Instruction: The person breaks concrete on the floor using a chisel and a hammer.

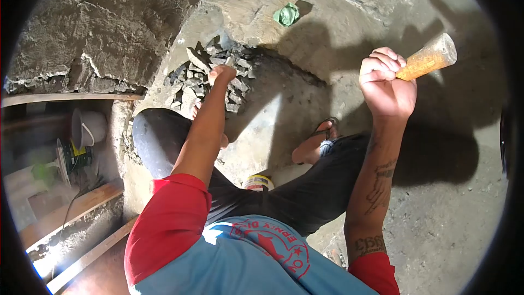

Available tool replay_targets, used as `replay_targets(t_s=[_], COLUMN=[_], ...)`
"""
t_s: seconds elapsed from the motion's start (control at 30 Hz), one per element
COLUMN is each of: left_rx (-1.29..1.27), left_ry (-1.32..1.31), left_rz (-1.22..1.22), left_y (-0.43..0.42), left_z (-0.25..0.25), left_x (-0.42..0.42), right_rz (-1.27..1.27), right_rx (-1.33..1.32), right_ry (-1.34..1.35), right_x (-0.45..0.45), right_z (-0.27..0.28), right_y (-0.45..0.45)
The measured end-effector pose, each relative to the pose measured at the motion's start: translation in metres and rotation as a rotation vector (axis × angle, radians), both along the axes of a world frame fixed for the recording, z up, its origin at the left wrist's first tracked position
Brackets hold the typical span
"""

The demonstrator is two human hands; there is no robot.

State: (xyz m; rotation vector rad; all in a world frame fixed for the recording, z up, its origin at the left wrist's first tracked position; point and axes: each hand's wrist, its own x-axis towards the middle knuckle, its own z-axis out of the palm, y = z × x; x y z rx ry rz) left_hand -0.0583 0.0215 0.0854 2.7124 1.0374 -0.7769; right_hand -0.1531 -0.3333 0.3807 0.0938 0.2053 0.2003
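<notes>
My left hand point(221, 72) reaches down to a pile of broken grey stones point(191, 82) on the concrete floor. Its fingers are closed around a small pale stone piece point(230, 62) above the heap. Raised off to the right, my right hand point(386, 79) grips a thick, tapered yellow-brown club point(428, 58) with a flat greyish end pointing up and to the right. The part of the club inside the fist is hidden.
A crumpled green wrapper point(286, 15) lies on the floor beyond the stones. Between my legs stands a small tub point(258, 182). A grey bucket point(89, 128) and wooden boards point(73, 213) are at the left, beside a rough wall point(98, 27). My sandalled foot point(316, 141) rests on the floor.
</notes>
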Motion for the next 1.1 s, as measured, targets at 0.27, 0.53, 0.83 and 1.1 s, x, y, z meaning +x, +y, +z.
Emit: replay_targets(t_s=[0.27,0.53,0.83,1.1], left_rx=[-0.361,-0.275,-0.345,0.108], left_ry=[-0.034,-0.051,0.061,0.060], left_rz=[-0.540,-0.136,-0.127,-0.196], left_y=[-0.039,-0.042,-0.011,0.072], left_z=[-0.084,-0.010,-0.027,0.014], left_x=[0.000,-0.019,-0.027,0.004], right_rz=[-0.013,-0.080,0.007,0.001], right_rx=[-0.023,-0.055,-0.006,0.014], right_ry=[-0.037,0.008,-0.017,-0.097], right_x=[0.002,0.000,-0.002,-0.001], right_z=[-0.006,0.003,-0.001,-0.008], right_y=[-0.001,0.007,0.006,-0.001])
